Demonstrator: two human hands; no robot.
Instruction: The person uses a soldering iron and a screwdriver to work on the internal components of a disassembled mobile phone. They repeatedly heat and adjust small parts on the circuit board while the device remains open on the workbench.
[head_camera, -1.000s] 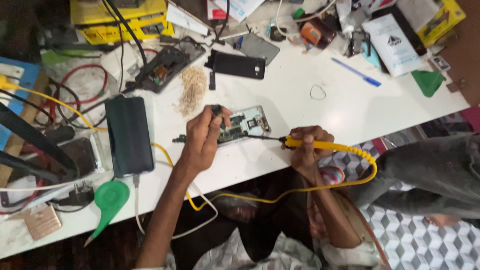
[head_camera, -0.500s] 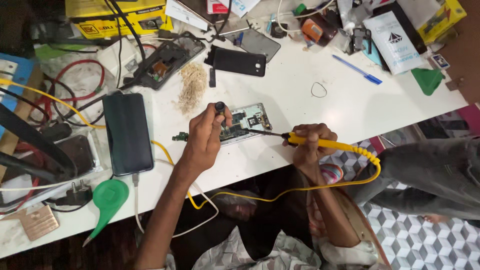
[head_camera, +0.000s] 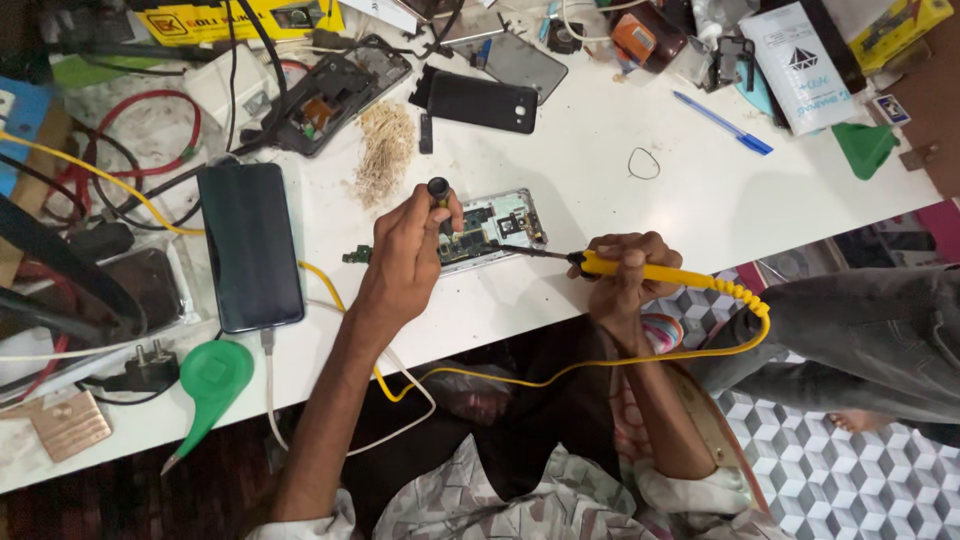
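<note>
- We see the opened phone (head_camera: 487, 230) lying flat near the front edge of the white worktop (head_camera: 620, 120), its circuit board bare; we judge it light, stiff and fragile, best steadied by its metal frame edges, never by the board.
- Our left hand (head_camera: 405, 260) is closed around a small black-tipped tool (head_camera: 438, 188), held upright over the phone's left end.
- Our right hand (head_camera: 622, 275) is clenched on the yellow soldering iron (head_camera: 650, 272), its thin tip reaching the phone's right edge; we judge the tip hot, so only the handle is safe to grip. Its coiled yellow cord (head_camera: 745, 300) loops down off the worktop.
- The worktop looks smooth and hard, so a light phone may slide under a push.
- Around it lie a dark smartphone (head_camera: 250, 245), a green pry tool (head_camera: 208, 380), a black back cover (head_camera: 482, 102), a blue pen (head_camera: 722, 123) and tangled cables (head_camera: 90, 170).
- Below, we see a patterned tile floor (head_camera: 800, 450).
</note>
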